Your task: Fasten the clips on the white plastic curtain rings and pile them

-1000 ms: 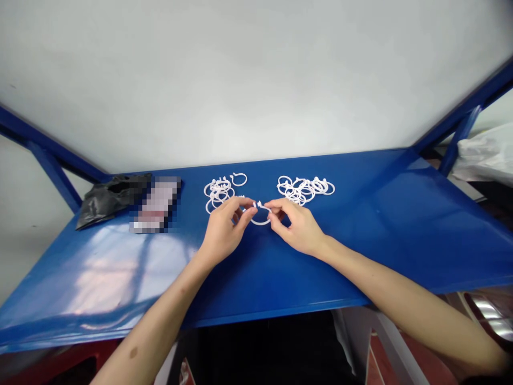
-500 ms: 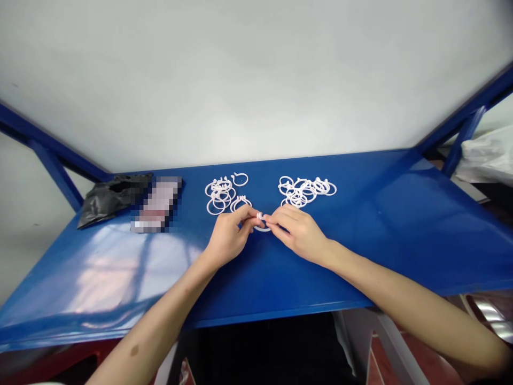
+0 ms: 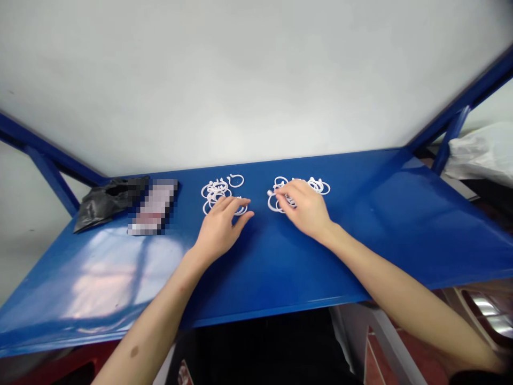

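Note:
Two heaps of white plastic rings lie on the blue table (image 3: 380, 224). My left hand (image 3: 220, 227) rests with its fingers stretched out, open, fingertips on the nearest rings of the left heap (image 3: 218, 190). My right hand (image 3: 306, 208) sits at the near left edge of the right heap (image 3: 318, 185). Its fingers pinch a white ring (image 3: 273, 204) that touches the table beside that heap.
A crumpled black bag (image 3: 106, 200) and a blurred flat packet (image 3: 154, 206) lie at the table's back left. A pale wall rises behind, with blue frame bars (image 3: 457, 115) at both sides. A white plastic bag (image 3: 481, 152) lies beyond the right end.
Both hands held one ring between them over the table's middle. They have parted: the right hand carried the ring back to the right heap, and the left hand reached to the left heap.

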A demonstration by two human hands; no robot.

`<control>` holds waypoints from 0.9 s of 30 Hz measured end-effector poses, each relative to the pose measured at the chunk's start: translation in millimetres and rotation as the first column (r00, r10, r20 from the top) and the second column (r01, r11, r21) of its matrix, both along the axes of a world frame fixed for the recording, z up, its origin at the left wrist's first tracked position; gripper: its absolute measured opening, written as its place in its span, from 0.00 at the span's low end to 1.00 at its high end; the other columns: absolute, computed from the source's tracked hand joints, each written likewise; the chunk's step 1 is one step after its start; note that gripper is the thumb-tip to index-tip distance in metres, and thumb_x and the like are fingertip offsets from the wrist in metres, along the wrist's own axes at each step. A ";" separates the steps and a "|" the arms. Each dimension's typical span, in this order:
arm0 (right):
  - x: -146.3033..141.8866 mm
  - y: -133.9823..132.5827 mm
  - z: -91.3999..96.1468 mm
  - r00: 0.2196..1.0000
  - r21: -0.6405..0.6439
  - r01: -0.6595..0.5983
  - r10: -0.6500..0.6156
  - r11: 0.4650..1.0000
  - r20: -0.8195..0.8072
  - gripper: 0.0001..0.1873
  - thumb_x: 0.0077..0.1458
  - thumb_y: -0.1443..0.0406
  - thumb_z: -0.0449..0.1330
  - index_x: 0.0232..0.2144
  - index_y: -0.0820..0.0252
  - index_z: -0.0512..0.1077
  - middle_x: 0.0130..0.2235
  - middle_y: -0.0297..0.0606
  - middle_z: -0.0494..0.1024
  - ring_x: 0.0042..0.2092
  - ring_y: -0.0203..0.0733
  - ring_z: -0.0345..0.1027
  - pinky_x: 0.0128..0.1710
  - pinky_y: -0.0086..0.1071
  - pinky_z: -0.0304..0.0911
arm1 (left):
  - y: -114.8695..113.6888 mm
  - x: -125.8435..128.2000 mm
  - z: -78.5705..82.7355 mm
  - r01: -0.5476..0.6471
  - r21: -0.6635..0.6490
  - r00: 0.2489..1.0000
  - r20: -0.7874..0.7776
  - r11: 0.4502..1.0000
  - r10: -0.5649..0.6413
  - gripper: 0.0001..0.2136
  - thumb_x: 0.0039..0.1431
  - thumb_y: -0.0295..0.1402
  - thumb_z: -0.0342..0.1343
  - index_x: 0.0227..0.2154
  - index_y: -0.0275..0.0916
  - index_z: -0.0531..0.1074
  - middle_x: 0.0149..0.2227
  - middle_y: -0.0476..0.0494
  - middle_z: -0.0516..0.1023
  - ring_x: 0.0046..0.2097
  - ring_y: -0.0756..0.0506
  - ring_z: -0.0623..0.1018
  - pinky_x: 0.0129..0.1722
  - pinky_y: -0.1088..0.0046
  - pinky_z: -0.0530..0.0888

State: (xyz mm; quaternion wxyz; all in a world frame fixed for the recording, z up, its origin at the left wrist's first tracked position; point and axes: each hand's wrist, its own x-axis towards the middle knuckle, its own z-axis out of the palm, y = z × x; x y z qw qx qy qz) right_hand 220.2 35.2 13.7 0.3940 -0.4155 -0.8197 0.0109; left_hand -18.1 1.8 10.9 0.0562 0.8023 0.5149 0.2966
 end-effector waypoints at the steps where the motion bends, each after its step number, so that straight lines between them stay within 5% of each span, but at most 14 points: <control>1: 7.8 8.8 0.4 0.996 -0.008 0.086 -0.087 0.996 -0.023 0.11 0.67 0.63 0.55 0.39 0.56 0.78 0.41 0.42 0.79 0.45 0.46 0.72 0.43 0.39 0.69 | 1.5 -2.7 0.4 -0.031 0.016 0.999 -0.038 0.999 0.031 0.10 0.68 0.37 0.54 0.46 0.41 0.74 0.44 0.42 0.79 0.48 0.40 0.76 0.52 0.61 0.72; 5: 39.1 42.6 -3.8 0.945 -0.117 0.302 -0.314 0.946 -0.093 0.10 0.63 0.64 0.57 0.39 0.57 0.79 0.40 0.42 0.78 0.41 0.47 0.72 0.40 0.40 0.68 | 6.9 -13.2 -0.9 -0.096 0.013 0.981 -0.169 0.995 0.097 0.09 0.66 0.36 0.55 0.44 0.40 0.75 0.41 0.41 0.78 0.47 0.39 0.73 0.50 0.58 0.72; 12: 54.3 64.5 -21.8 0.907 -0.149 0.413 -0.421 0.898 -0.026 0.11 0.59 0.65 0.57 0.37 0.58 0.80 0.37 0.44 0.79 0.39 0.49 0.67 0.44 0.46 0.65 | 11.7 -20.1 -10.5 -0.040 -0.027 0.935 -0.354 0.999 0.028 0.06 0.64 0.33 0.55 0.38 0.39 0.75 0.39 0.40 0.76 0.44 0.38 0.71 0.47 0.57 0.71; 22: 49.0 54.6 -13.9 0.921 -0.060 0.387 -0.389 0.920 -0.032 0.11 0.61 0.63 0.56 0.37 0.58 0.79 0.38 0.44 0.79 0.43 0.53 0.66 0.45 0.49 0.66 | 8.3 -15.8 -2.4 -0.045 -0.044 0.954 -0.300 0.998 0.030 0.03 0.62 0.32 0.61 0.33 0.40 0.74 0.37 0.42 0.77 0.42 0.39 0.71 0.45 0.60 0.70; 27: 24.6 29.6 -5.3 0.979 0.018 0.203 -0.203 0.979 -0.030 0.10 0.65 0.64 0.57 0.38 0.57 0.78 0.39 0.42 0.79 0.44 0.51 0.66 0.46 0.46 0.67 | 3.8 -13.5 4.6 -0.061 -0.055 0.964 -0.263 0.997 0.044 0.06 0.61 0.34 0.63 0.32 0.41 0.72 0.36 0.45 0.79 0.41 0.40 0.72 0.41 0.62 0.68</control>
